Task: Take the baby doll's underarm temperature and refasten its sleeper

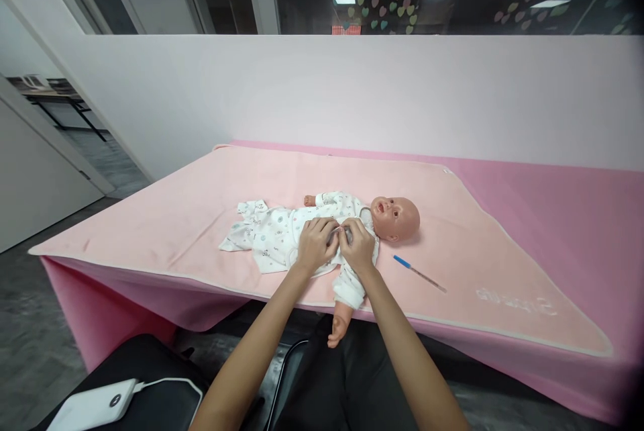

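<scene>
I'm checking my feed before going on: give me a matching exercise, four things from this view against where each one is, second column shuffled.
Things:
1. doll
2. thermometer
3. power bank
4. left hand and right hand

Places:
A. bottom left corner of the view, with a white cable
B. lying on its back on the pink blanket, head to the right
C. side by side on the chest of the white romper
D. on the blanket just right of the doll, touching nothing else

Pairs: 1-B, 2-D, 3-A, 4-C
</scene>
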The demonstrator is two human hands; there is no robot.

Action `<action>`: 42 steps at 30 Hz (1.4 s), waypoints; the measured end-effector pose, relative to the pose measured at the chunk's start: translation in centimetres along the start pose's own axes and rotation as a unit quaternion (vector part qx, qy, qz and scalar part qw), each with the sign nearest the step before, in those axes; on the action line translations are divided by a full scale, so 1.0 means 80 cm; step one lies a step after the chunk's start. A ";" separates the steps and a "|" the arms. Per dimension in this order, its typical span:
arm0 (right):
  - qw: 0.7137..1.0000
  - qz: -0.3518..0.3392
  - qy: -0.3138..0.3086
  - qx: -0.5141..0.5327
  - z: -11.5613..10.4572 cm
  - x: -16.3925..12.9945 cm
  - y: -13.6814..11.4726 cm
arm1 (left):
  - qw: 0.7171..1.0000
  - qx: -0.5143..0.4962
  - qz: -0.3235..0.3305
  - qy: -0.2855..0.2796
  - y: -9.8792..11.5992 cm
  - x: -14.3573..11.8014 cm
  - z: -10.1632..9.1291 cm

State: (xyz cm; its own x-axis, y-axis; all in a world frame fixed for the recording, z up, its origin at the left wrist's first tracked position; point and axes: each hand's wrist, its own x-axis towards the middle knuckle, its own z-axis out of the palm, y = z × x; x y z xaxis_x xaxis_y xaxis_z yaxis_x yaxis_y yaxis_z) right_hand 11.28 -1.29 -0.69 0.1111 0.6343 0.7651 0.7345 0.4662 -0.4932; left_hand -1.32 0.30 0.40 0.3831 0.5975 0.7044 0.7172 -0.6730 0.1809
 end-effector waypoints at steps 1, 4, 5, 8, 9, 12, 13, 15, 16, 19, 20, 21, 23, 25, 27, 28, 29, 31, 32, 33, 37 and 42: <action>1.000 0.001 0.002 -0.003 0.000 0.000 0.000 | 1.000 0.000 -0.004 -0.002 0.000 0.000 0.000; 1.000 0.005 0.006 -0.007 0.001 -0.001 0.001 | 1.000 -0.002 -0.010 0.000 0.001 -0.002 0.001; 1.000 0.006 0.007 -0.007 0.001 -0.001 0.002 | 1.000 -0.003 -0.009 0.004 0.001 -0.003 0.001; 1.000 0.005 0.009 -0.006 0.002 -0.001 0.002 | 1.000 -0.011 -0.004 0.017 0.001 -0.005 0.002; 1.000 0.003 0.010 -0.006 0.002 -0.002 0.002 | 1.000 -0.015 -0.002 0.020 0.001 -0.005 0.002; 1.000 -0.001 0.010 -0.010 0.003 -0.002 0.004 | 0.999 -0.034 0.004 0.027 0.000 -0.007 0.002; 1.000 -0.002 0.010 -0.012 0.003 -0.002 0.004 | 0.999 -0.041 0.003 0.032 0.000 -0.007 0.002; 1.000 -0.003 0.009 -0.014 0.003 -0.003 0.004 | 0.998 -0.053 0.000 0.043 -0.001 -0.008 0.002; 1.000 -0.004 0.010 -0.016 0.002 -0.003 0.004 | 0.997 -0.056 -0.002 0.046 -0.001 -0.008 0.003; 1.000 -0.006 0.011 -0.020 0.002 -0.002 0.005 | 0.997 -0.060 -0.008 0.047 -0.001 -0.008 0.003; 1.000 -0.007 0.011 -0.021 0.002 -0.002 0.005 | 0.997 -0.061 -0.012 0.046 -0.001 -0.008 0.003; 1.000 -0.008 0.010 -0.021 0.002 -0.002 0.004 | 0.997 -0.063 -0.016 0.046 -0.001 -0.008 0.003; 1.000 -0.009 0.008 -0.019 0.002 -0.002 0.004 | 0.996 -0.071 -0.023 0.049 -0.002 -0.008 0.003; 1.000 -0.008 0.006 -0.018 0.002 -0.002 0.004 | 0.995 -0.083 -0.029 0.053 -0.003 -0.009 0.003; 1.000 -0.008 0.006 -0.020 0.001 -0.002 0.003 | 0.993 -0.096 -0.034 0.053 -0.005 -0.009 0.002; 1.000 -0.011 0.006 -0.022 0.001 -0.002 0.003 | 0.993 -0.103 -0.037 0.052 -0.005 -0.009 0.002; 1.000 -0.017 0.006 -0.023 0.001 -0.002 0.002 | 0.992 -0.112 -0.040 0.051 -0.006 -0.009 0.001; 0.999 -0.038 0.007 -0.023 0.000 -0.003 0.001 | 0.990 -0.127 -0.046 0.048 -0.007 -0.009 0.000; 0.999 -0.048 0.010 -0.022 0.000 -0.004 0.000 | 0.989 -0.132 -0.049 0.046 -0.007 -0.009 -0.001; 0.998 -0.055 0.014 -0.021 0.000 -0.004 -0.001 | 0.988 -0.135 -0.053 0.045 -0.007 -0.008 -0.001; 0.996 -0.072 0.009 -0.042 0.000 -0.007 -0.004 | 0.988 -0.135 -0.067 0.045 -0.007 -0.008 -0.003; 0.995 -0.070 -0.008 -0.071 0.003 -0.008 -0.005 | 0.985 -0.140 -0.082 0.062 -0.007 -0.008 -0.001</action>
State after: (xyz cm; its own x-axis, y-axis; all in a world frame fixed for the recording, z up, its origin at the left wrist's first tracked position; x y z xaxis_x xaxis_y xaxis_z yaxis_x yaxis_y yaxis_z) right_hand 10.80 -1.73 -1.06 -0.0095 0.5796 0.8148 0.8288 0.4605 -0.3179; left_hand -2.01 0.31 -0.10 0.1896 0.6614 0.7256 0.5681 -0.6767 0.4684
